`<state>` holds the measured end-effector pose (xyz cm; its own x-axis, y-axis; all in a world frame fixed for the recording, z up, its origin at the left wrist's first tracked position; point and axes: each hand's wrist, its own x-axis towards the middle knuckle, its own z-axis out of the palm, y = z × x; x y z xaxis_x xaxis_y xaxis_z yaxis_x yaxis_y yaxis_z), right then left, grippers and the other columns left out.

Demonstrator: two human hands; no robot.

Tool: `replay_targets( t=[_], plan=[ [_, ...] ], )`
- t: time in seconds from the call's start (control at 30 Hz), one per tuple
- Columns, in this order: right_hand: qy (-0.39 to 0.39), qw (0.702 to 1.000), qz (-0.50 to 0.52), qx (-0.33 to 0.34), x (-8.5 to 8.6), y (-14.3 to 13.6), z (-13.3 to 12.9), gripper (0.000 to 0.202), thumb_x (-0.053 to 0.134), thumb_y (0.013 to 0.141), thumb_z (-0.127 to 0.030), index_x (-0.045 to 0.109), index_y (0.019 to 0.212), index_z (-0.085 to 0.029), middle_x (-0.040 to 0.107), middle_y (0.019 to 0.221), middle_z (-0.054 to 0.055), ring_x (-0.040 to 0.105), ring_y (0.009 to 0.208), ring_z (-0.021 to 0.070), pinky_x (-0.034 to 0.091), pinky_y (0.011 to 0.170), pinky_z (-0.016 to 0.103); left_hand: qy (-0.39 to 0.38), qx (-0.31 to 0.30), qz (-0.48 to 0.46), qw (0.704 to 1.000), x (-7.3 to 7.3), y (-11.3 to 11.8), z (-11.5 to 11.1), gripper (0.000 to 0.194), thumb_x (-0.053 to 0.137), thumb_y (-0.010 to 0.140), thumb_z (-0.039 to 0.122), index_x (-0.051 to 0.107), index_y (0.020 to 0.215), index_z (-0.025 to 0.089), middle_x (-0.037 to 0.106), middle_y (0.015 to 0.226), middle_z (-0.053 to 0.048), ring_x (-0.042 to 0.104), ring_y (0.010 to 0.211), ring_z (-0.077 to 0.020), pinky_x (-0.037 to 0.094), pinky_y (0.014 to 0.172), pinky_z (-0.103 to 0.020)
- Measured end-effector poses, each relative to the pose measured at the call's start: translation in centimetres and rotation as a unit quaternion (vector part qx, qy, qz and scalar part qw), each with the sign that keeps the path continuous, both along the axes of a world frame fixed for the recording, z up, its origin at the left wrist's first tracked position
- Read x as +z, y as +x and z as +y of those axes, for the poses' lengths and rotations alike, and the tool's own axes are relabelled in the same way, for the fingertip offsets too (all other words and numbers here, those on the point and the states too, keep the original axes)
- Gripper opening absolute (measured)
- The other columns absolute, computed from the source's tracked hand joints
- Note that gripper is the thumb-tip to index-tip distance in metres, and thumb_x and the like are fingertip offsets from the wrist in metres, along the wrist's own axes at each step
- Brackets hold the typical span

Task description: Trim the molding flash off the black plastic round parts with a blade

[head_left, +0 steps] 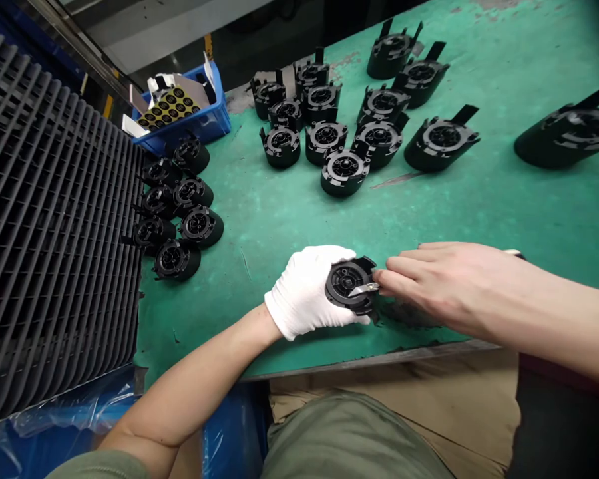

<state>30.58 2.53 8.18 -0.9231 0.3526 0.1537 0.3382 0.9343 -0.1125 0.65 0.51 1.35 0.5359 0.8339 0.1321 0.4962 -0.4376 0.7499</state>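
A: State of hands?
B: Left hand (309,293), gloved, is half-curled round a black round housing (344,279), digits along its far and near sides. Right hand (432,276), bare, is pinched closed on a thin metal blade (363,290).
A: Where's the housing?
B: Between the hands, face up, over the near part of the green mat (274,219). Can't tell if its base touches.
A: Blade contact?
B: Tip is over the face, pointing at the left palm. Can't confirm touching.
A: Main risk?
B: Slip, I'd say. Too much push on smooth plastic could scratch the face or run the tip into the glove. Bare right fingertips sit close to the rim, so a nick or scrape is possible too.
A: Other?
B: Loose left grip could let it twist under load. Table edge (339,367) is just nearer the body than the hands; a dropped part could go over. Housing cluster (344,171) beyond the hands is well apart, so low knock risk.
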Motion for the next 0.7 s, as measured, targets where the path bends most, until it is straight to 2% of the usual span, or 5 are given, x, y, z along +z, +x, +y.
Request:
replay_targets(
  t=[0.1,0.3,0.4,0.57,0.7],
  plan=[
    [-0.022,1.000,-0.011,0.008,0.1,-0.1,0.8,0.033,0.053,0.113,-0.001,0.066,0.098,-0.027,0.066,0.085,-0.001,0.055,0.069,0.0219,0.040,0.074,0.040,-0.002,0.000,-0.005,1.000,-0.1,-0.1,0.0,0.089,0.122,0.067,0.081,0.088,0.129,0.028,0.094,0.134,-0.012,0.092,0.130,-0.0437,0.077,0.120,-0.059],
    [-0.037,0.997,-0.042,0.057,0.2,0.1,1.7,0.036,0.051,0.120,-0.006,0.068,0.097,-0.028,0.069,0.089,0.000,0.056,0.075,0.0225,0.042,0.079,0.041,0.011,-0.003,-0.021,1.000,-0.3,-0.3,0.1,0.101,0.121,0.068,0.082,0.086,0.144,0.026,0.094,0.142,-0.015,0.092,0.136,-0.0448,0.075,0.127,-0.063],
    [-0.066,0.996,-0.046,0.046,0.1,1.2,1.8,0.039,0.048,0.125,-0.012,0.071,0.098,-0.028,0.069,0.088,0.000,0.054,0.074,0.0224,0.041,0.078,0.042,0.011,0.004,-0.007,1.000,-0.4,-0.3,0.1,0.104,0.124,0.063,0.078,0.086,0.145,0.027,0.093,0.145,-0.015,0.091,0.139,-0.0464,0.074,0.129,-0.065],
    [-0.087,0.992,-0.027,-0.089,-0.6,3.5,-1.4,0.044,0.041,0.130,-0.023,0.084,0.120,-0.025,0.074,0.092,0.005,0.064,0.074,0.0223,0.042,0.069,0.043,0.033,0.011,-0.020,0.999,-0.7,-0.2,-0.3,0.105,0.126,0.061,0.069,0.083,0.147,0.025,0.093,0.146,-0.016,0.091,0.138,-0.0462,0.075,0.129,-0.064],
    [-0.033,0.982,0.006,-0.187,-1.3,2.6,-6.2,0.044,0.045,0.129,-0.025,0.083,0.154,-0.024,0.079,0.102,0.009,0.075,0.086,0.0281,0.048,0.072,0.045,0.035,0.014,-0.016,0.999,-0.8,0.0,-0.4,0.097,0.119,0.066,0.078,0.083,0.139,0.026,0.092,0.140,-0.015,0.091,0.135,-0.0456,0.076,0.125,-0.063]
  ],
)
